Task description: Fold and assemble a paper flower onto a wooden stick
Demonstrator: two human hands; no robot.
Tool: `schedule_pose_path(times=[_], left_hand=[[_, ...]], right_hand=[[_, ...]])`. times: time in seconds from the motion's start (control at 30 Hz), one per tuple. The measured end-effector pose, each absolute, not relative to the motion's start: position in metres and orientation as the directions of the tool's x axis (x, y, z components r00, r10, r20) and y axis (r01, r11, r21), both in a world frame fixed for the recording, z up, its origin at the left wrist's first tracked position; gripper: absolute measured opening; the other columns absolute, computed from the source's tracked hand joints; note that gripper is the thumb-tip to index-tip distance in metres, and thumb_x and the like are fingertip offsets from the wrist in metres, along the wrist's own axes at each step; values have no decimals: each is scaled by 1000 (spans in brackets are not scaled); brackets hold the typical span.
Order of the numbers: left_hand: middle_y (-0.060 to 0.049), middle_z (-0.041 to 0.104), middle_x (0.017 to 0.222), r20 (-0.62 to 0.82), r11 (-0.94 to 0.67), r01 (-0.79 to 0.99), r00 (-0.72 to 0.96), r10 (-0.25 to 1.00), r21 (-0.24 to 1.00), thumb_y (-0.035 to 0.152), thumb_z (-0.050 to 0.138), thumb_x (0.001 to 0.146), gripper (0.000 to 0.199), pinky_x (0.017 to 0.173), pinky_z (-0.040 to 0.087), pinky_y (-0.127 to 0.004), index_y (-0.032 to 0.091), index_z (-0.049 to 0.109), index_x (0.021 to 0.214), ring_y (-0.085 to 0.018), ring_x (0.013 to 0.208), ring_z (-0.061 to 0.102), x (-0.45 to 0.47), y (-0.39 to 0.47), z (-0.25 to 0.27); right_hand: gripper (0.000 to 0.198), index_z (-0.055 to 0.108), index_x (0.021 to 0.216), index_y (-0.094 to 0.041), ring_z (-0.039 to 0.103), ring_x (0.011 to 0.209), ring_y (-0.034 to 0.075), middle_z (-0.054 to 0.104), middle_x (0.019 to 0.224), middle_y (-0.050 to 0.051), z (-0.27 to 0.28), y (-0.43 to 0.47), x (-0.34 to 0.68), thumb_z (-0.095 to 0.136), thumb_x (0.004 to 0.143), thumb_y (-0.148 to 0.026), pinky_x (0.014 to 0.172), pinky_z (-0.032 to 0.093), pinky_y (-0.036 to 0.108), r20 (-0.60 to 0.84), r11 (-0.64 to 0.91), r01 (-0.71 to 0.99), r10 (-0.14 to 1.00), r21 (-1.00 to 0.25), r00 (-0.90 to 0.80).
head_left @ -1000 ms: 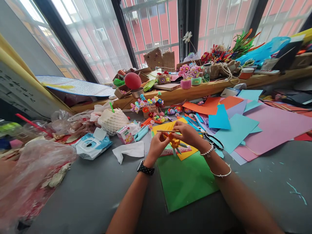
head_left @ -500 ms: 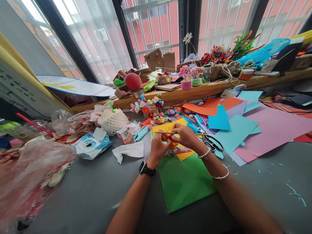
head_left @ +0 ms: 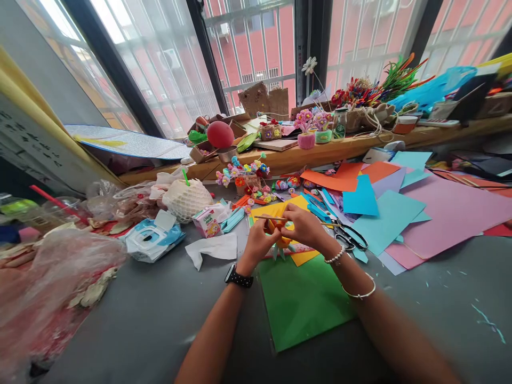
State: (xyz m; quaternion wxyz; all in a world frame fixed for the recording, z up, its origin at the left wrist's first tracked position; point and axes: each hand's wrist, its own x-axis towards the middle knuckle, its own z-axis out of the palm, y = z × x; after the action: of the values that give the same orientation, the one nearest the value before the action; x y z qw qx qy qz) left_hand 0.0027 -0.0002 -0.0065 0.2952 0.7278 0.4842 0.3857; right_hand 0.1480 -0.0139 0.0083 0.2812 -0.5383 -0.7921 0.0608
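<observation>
My left hand (head_left: 257, 244) is closed on an orange paper piece (head_left: 285, 241), whose pale green pointed strips hang below my fingers. Fingers hide most of its form. My right hand (head_left: 307, 228) pinches a thin wooden stick (head_left: 269, 217) at the top of the orange piece, and its fingertips meet those of my left hand. Beneath both hands lie a yellow paper sheet (head_left: 298, 202) and a green sheet (head_left: 304, 304). Black-handled scissors (head_left: 354, 238) rest just right of my right wrist.
Coloured paper sheets (head_left: 452, 213) spread over the right side. To the left are a white tissue (head_left: 216, 248), a small pink-and-white box (head_left: 207, 221), a wipes pack (head_left: 152, 240) and a plastic bag (head_left: 60, 277). Behind, a wooden ledge (head_left: 276, 158) carries craft flowers and a red balloon (head_left: 220, 135).
The fingers have shifted slightly around the orange paper piece, and more of its pale green strips shows below. The whole view has moved a little; both hands keep their hold.
</observation>
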Motion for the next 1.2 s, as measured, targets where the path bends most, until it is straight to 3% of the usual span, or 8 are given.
schedule_pose_path(times=[0.3,0.63,1.0,1.2], left_hand=[[1,51,67,277,-359,482,236,932,799,21,51,64,10,59,42,-24,15,47,70,-11,62,50,1,1,-9],[3,49,68,295,-352,374,202,934,858,15,53,61,13,58,42,-21,15,46,72,-8,62,49,3,1,-14],[2,54,71,124,-167,102,334,934,981,27,62,62,25,62,45,-23,14,50,79,-10,64,54,-6,4,-4],[2,52,67,208,-261,160,286,935,952,29,61,64,22,58,43,-22,14,51,77,-9,61,52,-5,4,-6]], right_hand=[[15,61,75,-15,51,73,12,54,85,4,6,-11,153,53,75,-26,62,35,23,382,474,736,871,-484,-309],[13,58,69,-14,48,67,11,50,77,2,3,-7,148,55,74,-25,59,34,23,422,496,730,853,-470,-307],[11,60,72,-15,49,67,11,52,80,3,8,-9,152,56,74,-25,60,36,23,460,515,707,838,-485,-295],[14,61,82,-16,54,73,14,60,84,5,8,-10,152,57,74,-27,63,39,25,516,504,709,826,-494,-228]])
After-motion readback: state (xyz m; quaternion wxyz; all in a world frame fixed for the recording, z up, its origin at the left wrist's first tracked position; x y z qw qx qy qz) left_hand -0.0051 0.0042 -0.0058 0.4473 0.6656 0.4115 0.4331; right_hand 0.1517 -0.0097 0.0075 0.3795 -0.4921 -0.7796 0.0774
